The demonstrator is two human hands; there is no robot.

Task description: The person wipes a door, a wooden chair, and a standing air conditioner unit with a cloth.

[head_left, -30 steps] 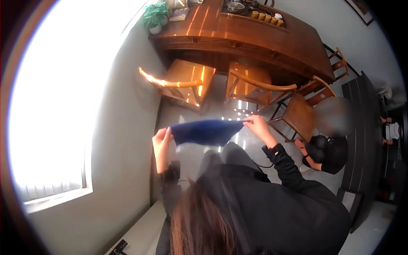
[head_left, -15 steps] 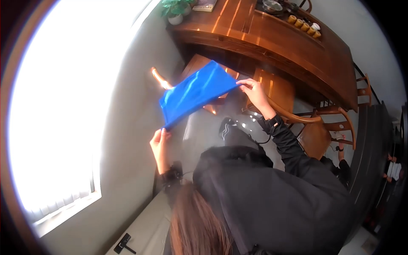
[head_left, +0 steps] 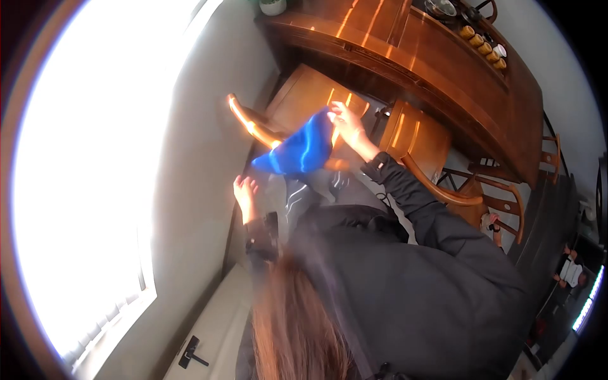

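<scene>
A bright blue cloth hangs in the air in front of the left chair, its surface creased and catching sunlight. My right hand grips it by its upper right corner. Below the cloth's left tip, my left hand is raised with its fingers apart and curved, holding nothing; a gap shows between it and the cloth. The curved wooden armrest of the left chair lies just behind the cloth.
A long wooden desk bears several small yellow cups. Beside it are a middle chair and a right chair, with another person's hand near it. A black object rests on a pale surface.
My left hand has let go of the cloth. The cloth, stretched between both hands before, has narrowed and hangs from my right hand, which has moved left. The view has shifted.
</scene>
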